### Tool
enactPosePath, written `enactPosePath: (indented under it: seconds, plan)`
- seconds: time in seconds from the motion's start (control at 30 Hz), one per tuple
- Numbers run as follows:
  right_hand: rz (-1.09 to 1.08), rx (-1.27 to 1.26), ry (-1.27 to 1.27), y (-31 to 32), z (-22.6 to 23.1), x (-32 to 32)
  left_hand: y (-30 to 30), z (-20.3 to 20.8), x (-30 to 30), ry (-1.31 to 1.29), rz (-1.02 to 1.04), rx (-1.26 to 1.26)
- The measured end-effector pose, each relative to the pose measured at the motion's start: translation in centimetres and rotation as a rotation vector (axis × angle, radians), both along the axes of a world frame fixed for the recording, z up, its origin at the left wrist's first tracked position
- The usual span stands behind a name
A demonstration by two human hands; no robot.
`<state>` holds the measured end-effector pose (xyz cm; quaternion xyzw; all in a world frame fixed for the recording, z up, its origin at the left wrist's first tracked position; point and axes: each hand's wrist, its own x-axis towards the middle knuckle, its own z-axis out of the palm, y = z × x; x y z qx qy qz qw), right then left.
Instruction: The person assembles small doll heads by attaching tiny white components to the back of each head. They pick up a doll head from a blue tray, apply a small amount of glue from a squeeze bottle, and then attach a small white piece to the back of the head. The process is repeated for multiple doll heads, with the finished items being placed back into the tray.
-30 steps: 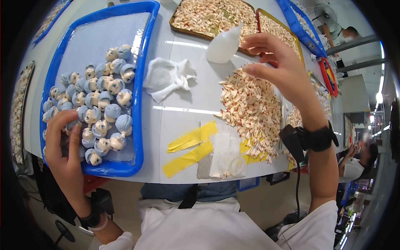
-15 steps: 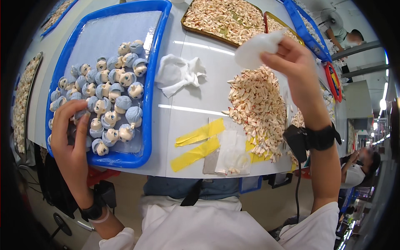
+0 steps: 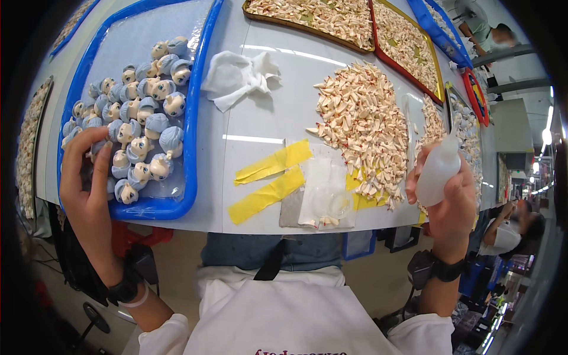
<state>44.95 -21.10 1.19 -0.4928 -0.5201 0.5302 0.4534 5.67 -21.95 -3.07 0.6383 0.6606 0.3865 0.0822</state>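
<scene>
My right hand (image 3: 452,204) is closed around a translucent white squeeze bottle (image 3: 436,177), its narrow tip pointing up and away from me. It hovers over the right part of the table, beside a heap of small cream-coloured pieces with reddish tips (image 3: 361,118). At the left, my left hand (image 3: 89,189) reaches over the near left corner of a blue tray (image 3: 190,142). Its fingers and thumb curl around a doll head (image 3: 97,151) with blue hair, mostly hidden by the hand. Several similar doll heads (image 3: 142,148) lie packed together in the tray.
A crumpled white cloth (image 3: 236,77) lies right of the tray. Yellow tape strips (image 3: 266,195) sit near the front edge, next to a white pad with a small clear round dish (image 3: 337,204). Trays of small pieces (image 3: 405,47) stand at the back. Other people are at the far right.
My right hand has brought the bottle down toward me and to the right, turning it upright. My left hand stays at the tray. The whole view has shifted slightly.
</scene>
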Motion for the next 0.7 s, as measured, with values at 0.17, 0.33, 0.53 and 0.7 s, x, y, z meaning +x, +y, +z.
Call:
enactPosePath:
  seconds: [0.17, 0.33, 0.53, 0.7]
  plan:
    - [-0.058, -0.074, 0.018, -1.9, -0.5, 0.0, -0.2, 0.3, -0.1, 0.025, 0.018, -0.007]
    - [-0.099, -0.103, 0.062, -2.8, -1.4, -0.6, -0.1, -0.2, 0.1, 0.021, 0.027, -0.034]
    - [-0.1, -0.098, 0.051, -2.5, -1.4, -1.6, -0.2, -0.2, -0.2, 0.011, 0.023, -0.028]
    - [-0.068, -0.065, 0.058, -2.1, -1.6, -2.4, -0.1, -0.3, -0.1, 0.019, 0.034, -0.037]
